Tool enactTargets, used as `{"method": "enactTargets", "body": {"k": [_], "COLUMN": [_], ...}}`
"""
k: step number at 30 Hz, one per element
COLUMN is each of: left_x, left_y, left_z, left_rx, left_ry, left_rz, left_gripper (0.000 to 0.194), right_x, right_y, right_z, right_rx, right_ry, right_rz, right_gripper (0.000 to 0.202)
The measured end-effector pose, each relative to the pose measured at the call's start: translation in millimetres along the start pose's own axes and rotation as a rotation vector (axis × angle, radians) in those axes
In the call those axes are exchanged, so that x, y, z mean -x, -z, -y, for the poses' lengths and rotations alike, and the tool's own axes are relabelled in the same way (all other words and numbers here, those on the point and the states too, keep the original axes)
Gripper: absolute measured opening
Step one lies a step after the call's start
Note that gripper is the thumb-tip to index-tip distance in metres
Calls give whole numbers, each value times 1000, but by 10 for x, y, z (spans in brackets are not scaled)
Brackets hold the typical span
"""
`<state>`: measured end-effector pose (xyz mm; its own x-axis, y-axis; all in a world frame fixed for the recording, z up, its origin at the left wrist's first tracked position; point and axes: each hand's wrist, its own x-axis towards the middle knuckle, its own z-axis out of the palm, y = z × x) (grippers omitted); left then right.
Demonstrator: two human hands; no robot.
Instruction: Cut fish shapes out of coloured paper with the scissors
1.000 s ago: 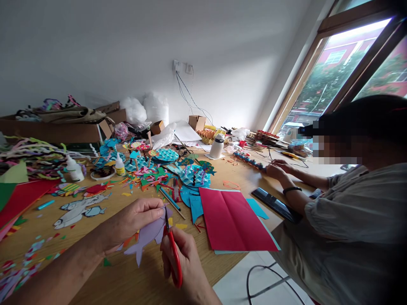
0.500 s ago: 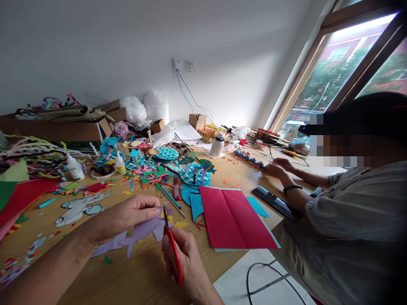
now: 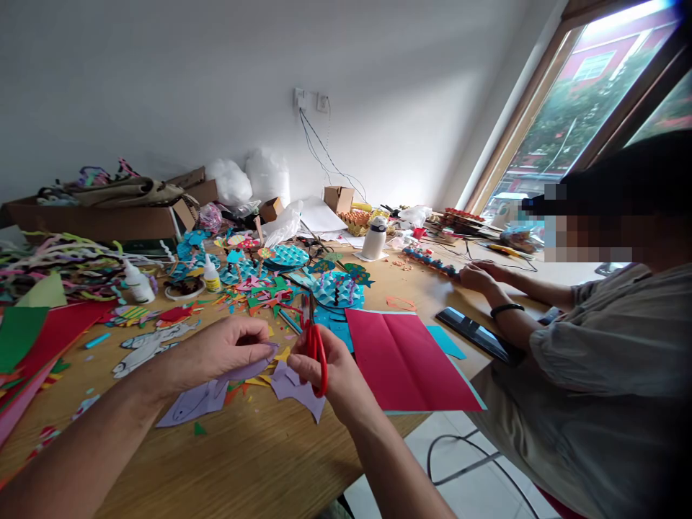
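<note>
Head camera view looks down over a wooden table (image 3: 259, 461). Near the front, shows a green scrap (image 3: 200, 429) on bare wood, beside a purple sheet (image 3: 189, 405) with a fish outline, partly covered by other purple paper. Pinches a purple paper piece (image 3: 246, 372) between thumb and fingers of the left hand (image 3: 230, 351), hiding part of it. Grips red-handled scissors (image 3: 320, 360) in the right hand (image 3: 339, 375), blades pointing away and apart from the held piece. Has a purple offcut (image 3: 297, 388) lying just under, between both hands.

Partly blocks white paper fish (image 3: 143, 353) with the left hand and forearm. To the right, shows a red sheet (image 3: 405, 360) over pale blue paper, then a dark phone (image 3: 478, 335) near a person in a grey top (image 3: 610, 346), both hands at a strip of small blue and red pieces (image 3: 432, 263).

Beyond, crowds the table with coloured scraps (image 3: 264, 295), blue honeycomb paper (image 3: 338, 290), two glue bottles (image 3: 139, 283) (image 3: 213, 277), fuzzy craft stems (image 3: 65, 263) and a white bottle (image 3: 374, 241). Farther back, shows a cardboard box (image 3: 91, 220) and white bags (image 3: 267, 176) against the wall (image 3: 216, 72).
</note>
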<state>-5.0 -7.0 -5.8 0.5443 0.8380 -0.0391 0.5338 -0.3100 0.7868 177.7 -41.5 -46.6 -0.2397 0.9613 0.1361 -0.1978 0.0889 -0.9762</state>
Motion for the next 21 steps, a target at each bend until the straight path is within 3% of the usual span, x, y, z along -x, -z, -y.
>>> {"method": "enactTargets", "body": {"k": [7, 12, 16, 21], "left_x": [-2, 84, 194, 124], "left_y": [2, 137, 313, 364], "left_z": [58, 10, 21, 210], "left_rx": [33, 117, 473, 896], "left_ry": [20, 64, -16, -96], "left_rz": [-30, -91, -223, -216], "left_gripper": [23, 31, 44, 48], "right_x": [-271, -372, -463, -621], "right_y": [-97, -94, -84, -115], "right_z": [91, 115, 163, 179], "right_rx": [77, 40, -105, -332], "right_ry": [9, 38, 60, 99], "right_rz": [120, 115, 9, -106], "right_gripper": [26, 22, 21, 24]}}
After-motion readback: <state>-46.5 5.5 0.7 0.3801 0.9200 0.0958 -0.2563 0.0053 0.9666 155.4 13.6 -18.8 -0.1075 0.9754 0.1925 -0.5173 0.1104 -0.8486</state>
